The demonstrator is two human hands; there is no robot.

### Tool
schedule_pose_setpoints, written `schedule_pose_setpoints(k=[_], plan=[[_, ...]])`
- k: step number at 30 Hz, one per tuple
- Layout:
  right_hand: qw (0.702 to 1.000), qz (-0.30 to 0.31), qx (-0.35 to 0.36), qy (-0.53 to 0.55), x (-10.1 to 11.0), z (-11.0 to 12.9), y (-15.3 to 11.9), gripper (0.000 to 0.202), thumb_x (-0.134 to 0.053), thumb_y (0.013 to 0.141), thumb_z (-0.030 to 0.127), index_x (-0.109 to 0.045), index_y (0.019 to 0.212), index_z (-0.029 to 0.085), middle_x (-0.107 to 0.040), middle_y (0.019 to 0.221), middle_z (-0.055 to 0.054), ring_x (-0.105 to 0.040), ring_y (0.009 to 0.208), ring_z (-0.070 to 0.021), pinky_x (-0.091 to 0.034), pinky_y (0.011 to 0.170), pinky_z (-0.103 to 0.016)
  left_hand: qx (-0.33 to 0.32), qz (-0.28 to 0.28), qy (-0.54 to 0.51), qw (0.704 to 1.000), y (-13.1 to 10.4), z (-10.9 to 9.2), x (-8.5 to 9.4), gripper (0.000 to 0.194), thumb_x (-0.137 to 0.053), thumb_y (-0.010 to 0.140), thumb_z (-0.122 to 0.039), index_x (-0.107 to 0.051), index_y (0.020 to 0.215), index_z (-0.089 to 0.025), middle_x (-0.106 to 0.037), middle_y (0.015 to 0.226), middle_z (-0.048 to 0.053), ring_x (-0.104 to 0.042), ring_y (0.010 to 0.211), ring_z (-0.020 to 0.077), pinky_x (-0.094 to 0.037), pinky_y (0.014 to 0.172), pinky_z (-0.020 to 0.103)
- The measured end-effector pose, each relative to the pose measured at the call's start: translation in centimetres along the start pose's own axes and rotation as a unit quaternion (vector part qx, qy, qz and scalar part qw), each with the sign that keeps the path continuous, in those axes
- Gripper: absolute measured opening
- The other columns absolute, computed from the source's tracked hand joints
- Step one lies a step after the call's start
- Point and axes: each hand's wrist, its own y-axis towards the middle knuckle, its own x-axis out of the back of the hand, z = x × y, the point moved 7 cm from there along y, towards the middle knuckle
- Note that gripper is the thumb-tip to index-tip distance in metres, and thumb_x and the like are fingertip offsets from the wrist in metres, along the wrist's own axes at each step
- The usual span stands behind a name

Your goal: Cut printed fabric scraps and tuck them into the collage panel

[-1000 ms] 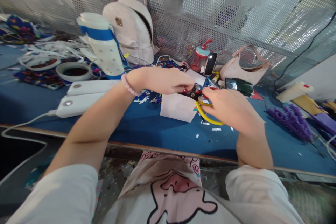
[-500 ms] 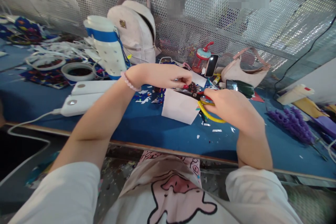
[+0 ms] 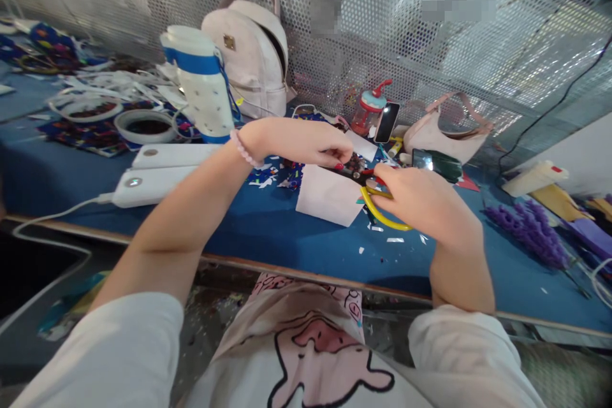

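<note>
My right hand (image 3: 406, 190) is closed round scissors (image 3: 387, 213) with yellow and red handles, their dark blades pointing left. Just left of the blades, my left hand (image 3: 335, 145) is closed, with its fingertips bent down by the blade tips. Whatever it pinches is too small or hidden to name. Under the blades lies a white sheet (image 3: 327, 197) on the blue table (image 3: 268, 236). Beyond the blades is a small heap of dark bits (image 3: 355, 161), partly covered by my left hand. Blue and white scraps (image 3: 264, 175) lie left of the sheet.
A white and blue bottle (image 3: 203, 92) and a backpack (image 3: 253, 64) stand at the back left. White devices (image 3: 155, 182) lie left. A red cup (image 3: 369, 111), a phone (image 3: 387, 122), a handbag (image 3: 447, 131) and purple flowers (image 3: 530, 229) are farther right.
My left hand's fingers have curled a little more and sit slightly lower beside the blades. My right hand still grips the scissors, and the view has shifted slightly.
</note>
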Motion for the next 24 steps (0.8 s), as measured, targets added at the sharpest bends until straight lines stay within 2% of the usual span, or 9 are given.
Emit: schedule_pose_setpoints(k=[10, 19, 24], plan=[[1.000, 0.002, -0.013, 0.005, 0.24, -0.12, 0.46, 0.011, -0.056, 0.095, 0.025, -0.065, 0.095, 0.019, -0.072, 0.076, -0.009, -0.068, 0.067, -0.0238, -0.022, 0.053, -0.030, 0.001, 0.003, 0.012, 1.000, 0.12, 0.16, -0.23, 0.015, -0.045, 0.092, -0.021, -0.057, 0.085, -0.018, -0.062, 0.083, 0.001, -0.054, 0.075, 0.0142, -0.039, 0.073, 0.025], [1.000, -0.004, -0.002, 0.009, 0.30, 0.33, 0.80, 0.015, -0.057, 0.096, 0.031, -0.065, 0.097, 0.018, -0.072, 0.077, -0.010, -0.067, 0.067, -0.0246, -0.021, 0.053, -0.030, -0.002, 0.004, 0.029, 1.000, 0.15, 0.10, -0.17, 0.017, -0.044, 0.094, -0.022, -0.056, 0.083, -0.018, -0.061, 0.082, 0.001, -0.053, 0.074, 0.0129, -0.040, 0.071, 0.023], [1.000, -0.001, -0.011, 0.002, 0.36, 0.35, 0.83, 0.014, -0.055, 0.097, 0.027, -0.066, 0.096, 0.019, -0.072, 0.076, -0.009, -0.067, 0.067, -0.0240, -0.022, 0.054, -0.030, 0.003, 0.003, 0.027, 1.000, 0.12, 0.10, -0.12, 0.015, -0.046, 0.093, -0.021, -0.056, 0.083, -0.019, -0.061, 0.081, 0.001, -0.053, 0.072, 0.0125, -0.039, 0.070, 0.023]])
